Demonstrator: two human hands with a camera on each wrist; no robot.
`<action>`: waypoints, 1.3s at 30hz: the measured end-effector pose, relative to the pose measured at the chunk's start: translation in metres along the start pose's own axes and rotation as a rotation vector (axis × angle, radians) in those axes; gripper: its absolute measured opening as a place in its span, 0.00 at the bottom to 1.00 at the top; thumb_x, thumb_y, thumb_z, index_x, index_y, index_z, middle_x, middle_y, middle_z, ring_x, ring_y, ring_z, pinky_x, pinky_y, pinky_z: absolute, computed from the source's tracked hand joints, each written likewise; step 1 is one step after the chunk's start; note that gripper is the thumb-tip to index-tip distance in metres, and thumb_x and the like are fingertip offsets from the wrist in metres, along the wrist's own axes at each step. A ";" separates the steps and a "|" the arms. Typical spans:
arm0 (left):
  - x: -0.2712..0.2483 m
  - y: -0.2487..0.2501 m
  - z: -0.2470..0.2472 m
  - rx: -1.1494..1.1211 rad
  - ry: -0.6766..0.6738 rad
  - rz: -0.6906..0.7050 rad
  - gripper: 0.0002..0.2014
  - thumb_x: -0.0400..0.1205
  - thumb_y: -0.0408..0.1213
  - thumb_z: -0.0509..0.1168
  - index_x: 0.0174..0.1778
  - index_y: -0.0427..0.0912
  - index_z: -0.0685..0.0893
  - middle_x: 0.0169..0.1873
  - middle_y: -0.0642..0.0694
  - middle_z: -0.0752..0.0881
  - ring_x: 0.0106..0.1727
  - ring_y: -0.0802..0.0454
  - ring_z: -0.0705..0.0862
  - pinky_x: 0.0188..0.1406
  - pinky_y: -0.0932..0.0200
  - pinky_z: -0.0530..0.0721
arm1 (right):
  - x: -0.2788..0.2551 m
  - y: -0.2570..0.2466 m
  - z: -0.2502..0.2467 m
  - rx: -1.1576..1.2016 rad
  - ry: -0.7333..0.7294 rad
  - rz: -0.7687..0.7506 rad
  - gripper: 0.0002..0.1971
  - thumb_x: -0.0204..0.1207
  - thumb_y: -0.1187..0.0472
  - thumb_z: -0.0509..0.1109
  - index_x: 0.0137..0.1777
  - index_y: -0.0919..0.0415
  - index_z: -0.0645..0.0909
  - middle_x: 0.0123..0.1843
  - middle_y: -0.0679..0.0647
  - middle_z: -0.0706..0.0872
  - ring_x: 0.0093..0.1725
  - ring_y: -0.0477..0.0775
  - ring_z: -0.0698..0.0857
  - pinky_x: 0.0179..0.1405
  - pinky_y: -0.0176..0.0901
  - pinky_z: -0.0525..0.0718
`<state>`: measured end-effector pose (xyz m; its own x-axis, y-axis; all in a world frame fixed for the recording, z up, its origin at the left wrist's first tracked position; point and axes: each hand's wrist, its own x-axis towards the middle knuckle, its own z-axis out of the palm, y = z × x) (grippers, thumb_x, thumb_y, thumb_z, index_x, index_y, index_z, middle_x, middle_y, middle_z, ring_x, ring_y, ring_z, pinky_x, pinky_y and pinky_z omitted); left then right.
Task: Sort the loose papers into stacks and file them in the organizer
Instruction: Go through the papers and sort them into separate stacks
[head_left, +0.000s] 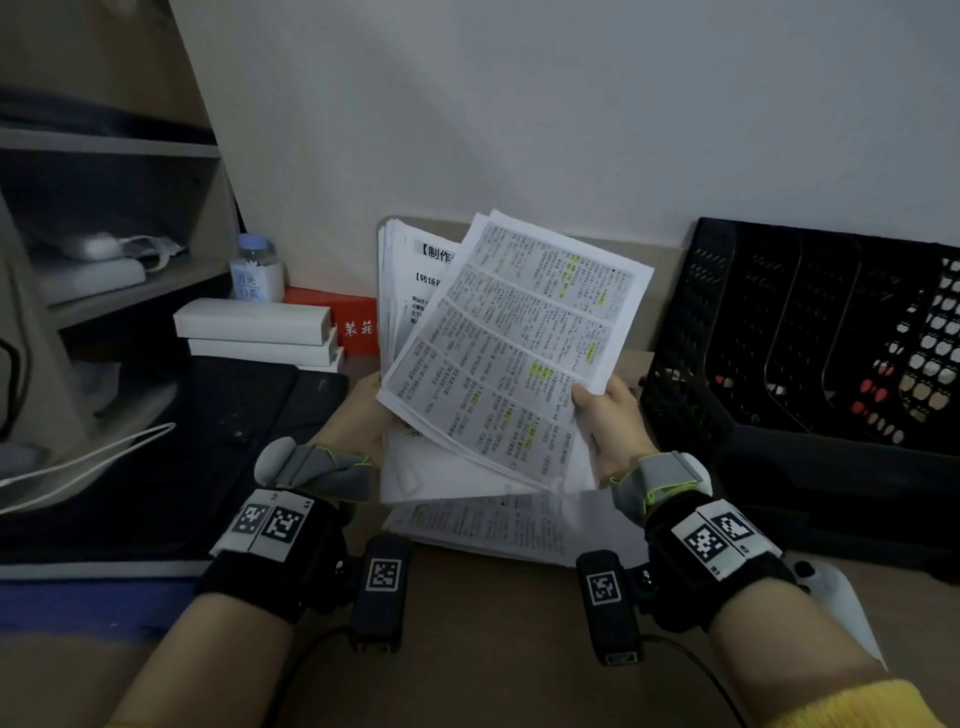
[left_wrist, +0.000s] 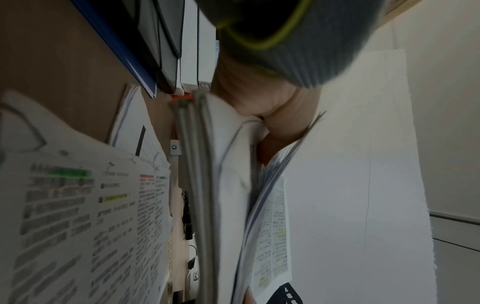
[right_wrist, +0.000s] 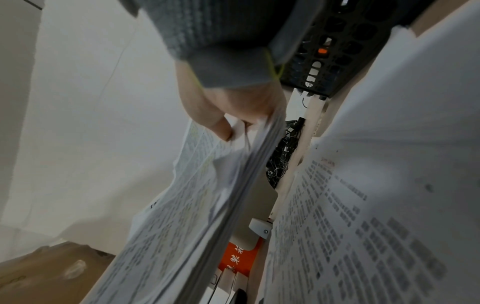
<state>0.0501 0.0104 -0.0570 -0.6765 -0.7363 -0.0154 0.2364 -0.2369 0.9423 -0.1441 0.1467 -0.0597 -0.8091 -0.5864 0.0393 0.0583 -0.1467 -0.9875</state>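
From the head camera, both forearms reach forward over the desk (head_left: 498, 623). The left hand (head_left: 358, 415) sits behind the left edge of a raised sheaf of papers (head_left: 514, 343), its fingers hidden; the right hand (head_left: 613, 421) pinches the sheaf's lower right corner, thumb on top. More loose sheets (head_left: 519, 525) lie flat beneath, and the black organizer (head_left: 810, 332) stands to the right.

Left wrist view: fingers (left_wrist: 283, 121) curl between sheets of the sheaf (left_wrist: 228, 185).

Right wrist view: thumb and fingers (right_wrist: 221, 123) clamp the fanned sheaf's (right_wrist: 207, 205) edge
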 end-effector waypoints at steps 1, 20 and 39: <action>-0.001 0.000 0.000 -0.003 -0.024 -0.015 0.06 0.83 0.32 0.63 0.49 0.33 0.83 0.31 0.44 0.90 0.33 0.47 0.89 0.29 0.58 0.87 | 0.000 0.001 0.001 -0.006 0.026 -0.011 0.15 0.81 0.70 0.64 0.66 0.62 0.77 0.58 0.61 0.88 0.55 0.64 0.88 0.58 0.69 0.84; -0.016 0.027 0.043 0.036 0.110 0.161 0.28 0.88 0.55 0.36 0.65 0.47 0.78 0.66 0.42 0.81 0.57 0.47 0.81 0.44 0.62 0.81 | -0.003 0.000 0.004 -0.204 0.270 -0.163 0.10 0.77 0.66 0.63 0.39 0.49 0.76 0.41 0.49 0.85 0.50 0.59 0.86 0.56 0.58 0.86; -0.005 0.019 -0.019 0.222 -0.319 0.031 0.32 0.69 0.41 0.78 0.70 0.37 0.80 0.64 0.36 0.85 0.64 0.38 0.85 0.62 0.46 0.85 | 0.013 -0.019 -0.019 -0.107 0.159 0.059 0.18 0.75 0.64 0.69 0.65 0.64 0.75 0.58 0.59 0.86 0.52 0.59 0.87 0.35 0.45 0.86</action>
<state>0.0711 -0.0021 -0.0453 -0.8626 -0.4986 0.0860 0.1269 -0.0488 0.9907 -0.1667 0.1565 -0.0436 -0.8889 -0.4567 -0.0350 0.0523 -0.0253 -0.9983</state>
